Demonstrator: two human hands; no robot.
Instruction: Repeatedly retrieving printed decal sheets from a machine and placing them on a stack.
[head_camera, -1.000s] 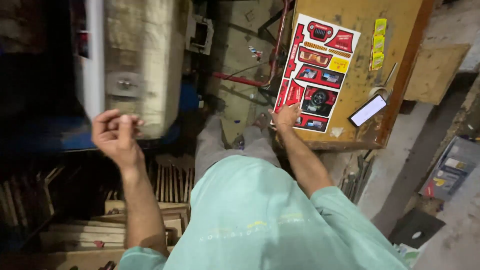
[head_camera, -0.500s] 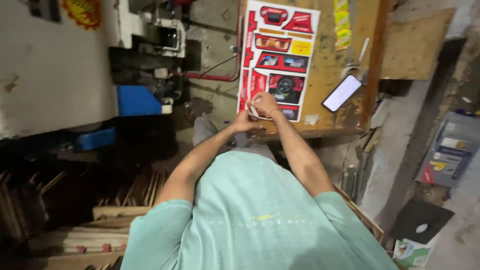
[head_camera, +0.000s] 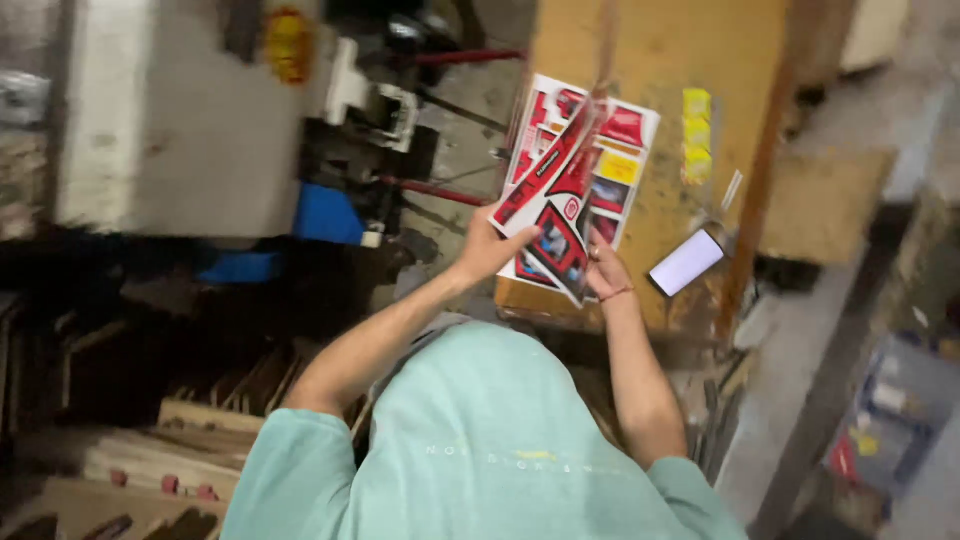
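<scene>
Both hands grasp a red printed sheet (head_camera: 553, 215), lifted above the yellow worktop (head_camera: 650, 60): the left hand (head_camera: 487, 250) at its 8 o'clock edge, the right hand (head_camera: 604, 272) at 5 o'clock. A white phone (head_camera: 687, 262) lies at the sheet's 3 o'clock, beside the right hand.

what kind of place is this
Probably a small workshop: a grimy grey machine with red hoses, stacked wood pieces on the floor, and a worn yellow worktable carrying printed sticker sheets.

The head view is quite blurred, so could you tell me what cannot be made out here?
- Sticker sheet: printed designs smeared by motion blur.
- Right hand: fingertips hidden behind the sheet.
- Stack of sheets on the wooden table: partly covered by the lifted sheet.
- Phone: screen washed out.
</scene>
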